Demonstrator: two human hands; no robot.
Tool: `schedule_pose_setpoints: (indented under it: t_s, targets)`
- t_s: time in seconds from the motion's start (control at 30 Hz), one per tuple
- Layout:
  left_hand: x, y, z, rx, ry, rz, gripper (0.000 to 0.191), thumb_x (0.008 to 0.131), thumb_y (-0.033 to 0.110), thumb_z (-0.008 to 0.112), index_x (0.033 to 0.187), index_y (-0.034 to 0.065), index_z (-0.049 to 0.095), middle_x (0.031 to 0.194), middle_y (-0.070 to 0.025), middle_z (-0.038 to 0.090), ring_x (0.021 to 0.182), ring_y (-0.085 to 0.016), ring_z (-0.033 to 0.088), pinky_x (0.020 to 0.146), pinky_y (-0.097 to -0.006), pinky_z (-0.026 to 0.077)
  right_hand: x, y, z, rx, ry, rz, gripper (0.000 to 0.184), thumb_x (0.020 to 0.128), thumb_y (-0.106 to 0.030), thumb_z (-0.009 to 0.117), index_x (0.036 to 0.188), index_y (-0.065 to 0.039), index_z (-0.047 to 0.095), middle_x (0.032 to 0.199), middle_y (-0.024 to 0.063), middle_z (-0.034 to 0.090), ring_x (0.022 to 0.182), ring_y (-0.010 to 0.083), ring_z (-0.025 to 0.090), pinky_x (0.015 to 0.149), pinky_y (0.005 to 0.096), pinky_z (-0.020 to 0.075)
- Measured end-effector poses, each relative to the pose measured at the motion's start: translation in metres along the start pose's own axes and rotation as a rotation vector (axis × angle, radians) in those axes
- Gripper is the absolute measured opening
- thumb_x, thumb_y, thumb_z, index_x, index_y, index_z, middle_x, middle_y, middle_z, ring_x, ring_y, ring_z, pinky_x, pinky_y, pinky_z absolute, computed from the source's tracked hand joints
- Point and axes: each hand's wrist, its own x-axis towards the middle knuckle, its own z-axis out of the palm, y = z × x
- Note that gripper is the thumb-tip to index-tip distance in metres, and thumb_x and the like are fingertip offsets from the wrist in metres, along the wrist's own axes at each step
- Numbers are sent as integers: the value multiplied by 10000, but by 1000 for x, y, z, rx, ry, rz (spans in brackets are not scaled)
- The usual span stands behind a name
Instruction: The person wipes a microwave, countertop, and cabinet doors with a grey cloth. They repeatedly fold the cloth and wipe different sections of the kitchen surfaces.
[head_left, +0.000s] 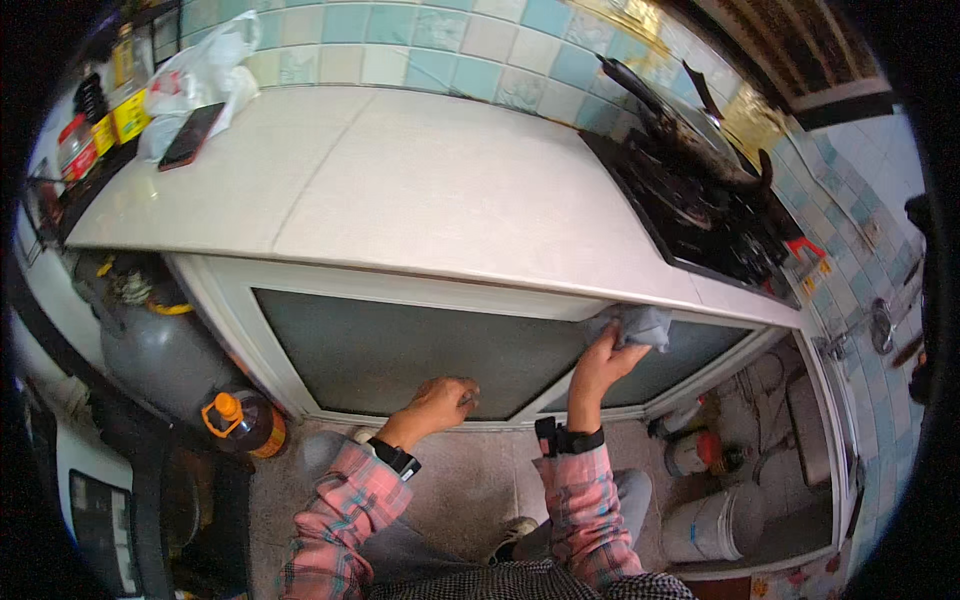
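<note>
My right hand (604, 364) is closed on a folded grey cloth (646, 328), which lies against the white cabinet frame just under the countertop edge, near where the two cabinet doors meet. My left hand (439, 401) hangs in front of the lower part of the larger cabinet door (405, 349), its fingers curled; whether it touches the door or holds anything cannot be told. Both doors have dark frosted panels in white frames. Above them runs the pale tiled countertop (420, 187).
A black gas stove (697, 217) with a wok is at right. A phone (191, 136) lies beside a plastic bag (217, 67) at left. Below stand a gas cylinder (161, 345) and an orange-capped bottle (247, 427). A white bucket (701, 529) sits low at right.
</note>
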Motion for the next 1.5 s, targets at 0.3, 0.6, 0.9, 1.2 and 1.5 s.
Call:
schedule_pose_setpoints:
  t_s: [0.3, 0.6, 0.9, 1.2, 1.5]
  targets:
    - [-1, -13, 3, -7, 224, 168, 316, 906, 272, 676, 1137, 56, 688, 1074, -189, 732, 1008, -408, 686, 849, -532, 528, -71, -134, 41, 121, -924, -326, 467, 624, 78, 638, 1085, 3, 637, 1152, 240, 565, 1108, 476, 527, 1007, 573, 430]
    - [-36, -34, -20, 124, 40, -81, 267, 902, 252, 720, 1092, 63, 719, 962, -150, 753, 904, -349, 727, 782, -458, 566, 66, -148, -13, -170, -710, -246, 342, 865, -106, 760, 1171, 15, 665, 1215, 264, 607, 1109, 440, 584, 959, 508, 468]
    - [-65, -33, -48, 195, -27, -180, 340, 912, 260, 677, 1193, 69, 672, 1091, -170, 737, 1003, -383, 698, 859, -499, 542, 7, -207, 72, -287, -953, -831, 641, 699, -73, 880, 1276, 15, 614, 1171, 261, 579, 1033, 433, 593, 877, 490, 496]
    - [-67, -12, -53, 170, 113, -131, 302, 898, 233, 724, 1145, 59, 695, 1079, -189, 731, 1025, -404, 691, 867, -505, 549, -102, -312, 221, 170, -1057, -1087, 448, 792, -15, 636, 1237, -69, 629, 966, 201, 583, 889, 387, 607, 779, 471, 513]
    - [-100, -41, -68, 215, 29, -182, 314, 855, 221, 735, 1096, 25, 694, 1056, -204, 726, 1025, -417, 686, 876, -527, 531, -45, -282, 137, -50, -1087, -934, 621, 703, 64, 675, 1309, -62, 614, 1075, 234, 617, 966, 419, 627, 834, 488, 530]
